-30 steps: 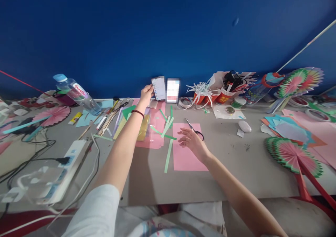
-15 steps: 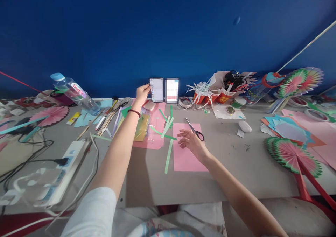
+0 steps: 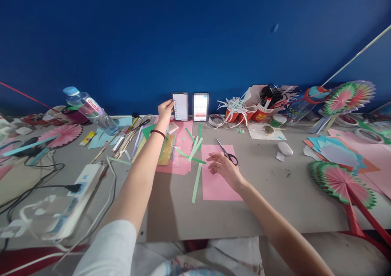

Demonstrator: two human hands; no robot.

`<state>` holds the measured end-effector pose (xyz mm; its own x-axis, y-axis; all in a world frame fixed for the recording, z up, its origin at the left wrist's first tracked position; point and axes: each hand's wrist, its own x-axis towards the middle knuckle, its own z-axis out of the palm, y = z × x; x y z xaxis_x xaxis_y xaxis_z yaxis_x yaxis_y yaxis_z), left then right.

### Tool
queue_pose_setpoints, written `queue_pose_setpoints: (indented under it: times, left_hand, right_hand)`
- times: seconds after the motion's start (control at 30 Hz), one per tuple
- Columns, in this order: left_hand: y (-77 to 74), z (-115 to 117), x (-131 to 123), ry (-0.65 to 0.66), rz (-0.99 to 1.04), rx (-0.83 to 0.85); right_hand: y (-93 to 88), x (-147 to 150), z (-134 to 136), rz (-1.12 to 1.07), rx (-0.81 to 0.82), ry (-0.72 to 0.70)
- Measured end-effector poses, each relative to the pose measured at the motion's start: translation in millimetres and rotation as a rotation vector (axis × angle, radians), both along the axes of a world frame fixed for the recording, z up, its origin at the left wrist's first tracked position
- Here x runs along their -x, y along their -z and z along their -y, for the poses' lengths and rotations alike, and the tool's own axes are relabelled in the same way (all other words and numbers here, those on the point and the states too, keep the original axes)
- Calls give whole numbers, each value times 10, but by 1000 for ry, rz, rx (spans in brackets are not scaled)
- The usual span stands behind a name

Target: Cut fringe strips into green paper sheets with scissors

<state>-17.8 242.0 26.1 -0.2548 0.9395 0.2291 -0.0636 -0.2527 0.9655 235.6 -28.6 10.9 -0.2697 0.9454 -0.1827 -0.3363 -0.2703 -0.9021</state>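
At the back of the table my left hand (image 3: pixel 165 109) grips a lit phone (image 3: pixel 181 107) by its left edge; the phone stands nearly upright near the blue wall. A second lit screen (image 3: pixel 200 107) stands just right of it. My right hand (image 3: pixel 222 166) hovers over or rests on a pink paper sheet (image 3: pixel 216 188), fingers loosely spread with nothing in them. Dark-handled scissors (image 3: pixel 227 153) lie just beyond that hand, blades pointing away and left. Thin green paper strips (image 3: pixel 197 182) lie left of the sheet, some across another pink sheet (image 3: pixel 183 168).
A tilted water bottle (image 3: pixel 91 109), sticks and pens (image 3: pixel 124 143) and a white power strip (image 3: pixel 77 202) with cords occupy the left. On the right are red cups (image 3: pixel 261 112), a white mouse-like object (image 3: pixel 285 148), a pink-green paper fan (image 3: pixel 342 182) and blue paper (image 3: pixel 339 151).
The phone in my left hand has shifted slightly left, widening its gap from the second screen. My right hand stays over the pink sheet.
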Motion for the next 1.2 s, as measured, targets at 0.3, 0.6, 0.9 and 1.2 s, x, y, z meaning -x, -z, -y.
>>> queue_pose_setpoints:
  times: [0.3, 0.6, 0.9, 1.2]
  left_hand:
    - [19, 42, 127, -29, -203, -51]
    - [120, 180, 125, 8, -535, -35]
    - [158, 177, 115, -34, -430, -4]
    - [250, 201, 56, -91, -347, 28]
  right_hand:
    - [10, 12, -3, 21, 16, 9]
    - [-31, 19, 3, 37, 24, 12]
    - [26, -1, -15, 28, 16, 1]
    - [-8, -81, -72, 445, -177, 258]
